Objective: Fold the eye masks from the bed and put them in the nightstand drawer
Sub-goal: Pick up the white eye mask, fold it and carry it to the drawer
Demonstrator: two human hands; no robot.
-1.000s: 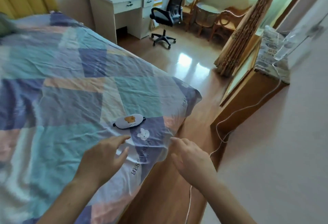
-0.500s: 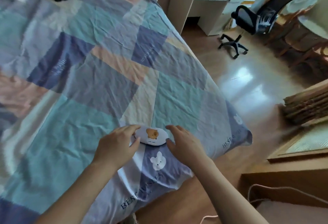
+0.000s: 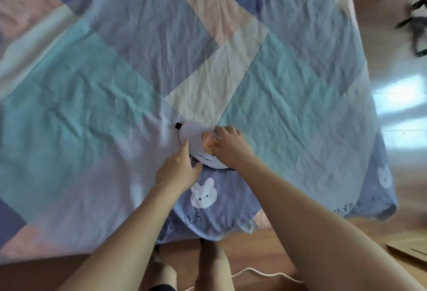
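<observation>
A white eye mask with an orange capybara print and the words CAPY BARA lies near the foot edge of the patchwork bed. A black strap end sticks out at its far left. My left hand pinches the mask's near edge between thumb and fingers. My right hand covers the mask's right half and grips it, with that side lifted over the print. The nightstand drawer is out of view.
A white rabbit print marks the blue patch just below the mask. The wooden floor runs along the right and bottom. A white cord lies on the floor by my legs. An office chair base shows at the upper right.
The view has dropped closer over the bed. Both hands went from resting beside the mask to gripping it, and the mask has turned and its right side has lifted.
</observation>
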